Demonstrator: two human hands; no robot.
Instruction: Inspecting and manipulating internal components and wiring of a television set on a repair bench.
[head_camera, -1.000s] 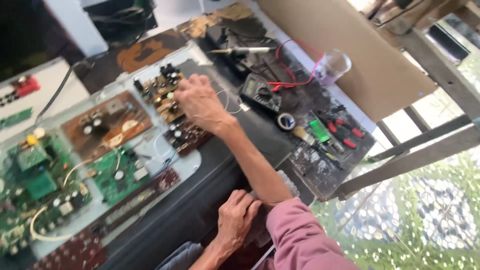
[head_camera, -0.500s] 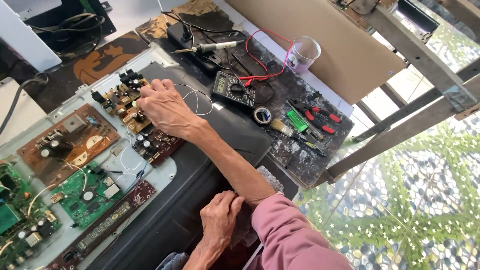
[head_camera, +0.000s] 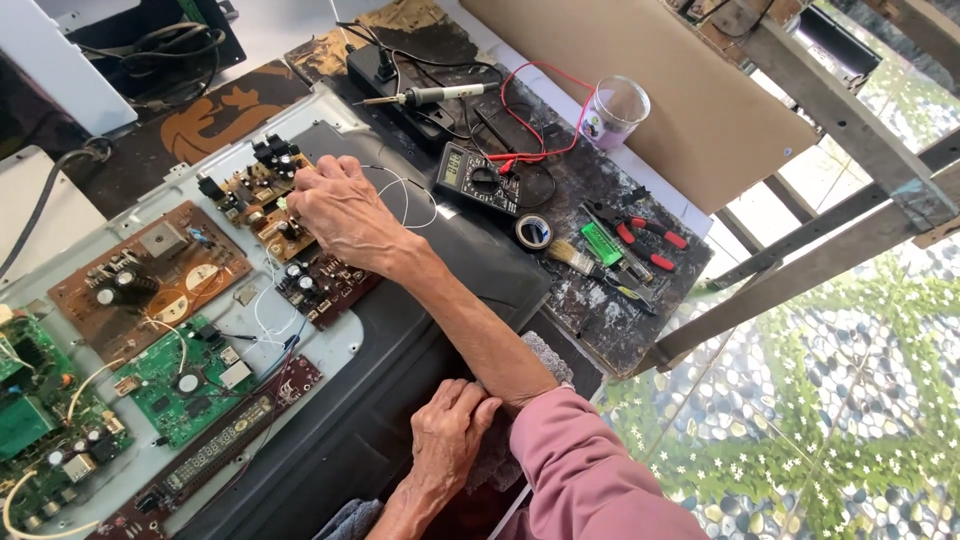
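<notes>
The right hand (head_camera: 345, 210) reaches across the open chassis (head_camera: 340, 350) and rests on the brown circuit board (head_camera: 262, 195), fingers curled closed at a component; what they pinch cannot be told. The left hand (head_camera: 448, 432) lies loosely curled on a grey cloth (head_camera: 540, 355) at the chassis's near edge, gripping nothing visible. A thin white wire (head_camera: 405, 195) loops just beside the right hand. Judgement: the work is best done with fingertips only, wrist lifted off neighbouring capacitors, wire kept slack. The multimeter (head_camera: 478, 180) and soldering iron (head_camera: 425, 96) lie beyond the board.
</notes>
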